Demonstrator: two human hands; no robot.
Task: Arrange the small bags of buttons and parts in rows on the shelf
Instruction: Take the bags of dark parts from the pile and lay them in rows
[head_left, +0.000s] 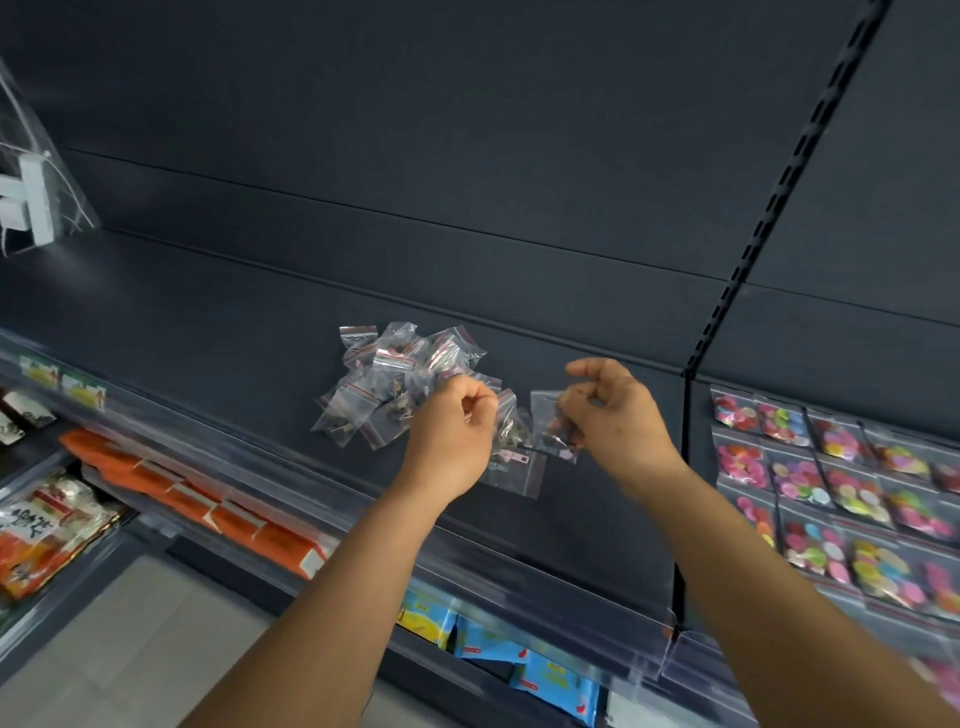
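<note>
Hands (452, 415) (613, 410) perhaps pinching bags (553, 426)

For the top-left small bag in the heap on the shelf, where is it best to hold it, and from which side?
Probably by its sealed top strip with the red line: on the top-left bag of the heap this flat edge sticks out free toward the back panel. A pinch from above there should lift it without dragging its neighbours; its lower part lies under other bags.
</note>
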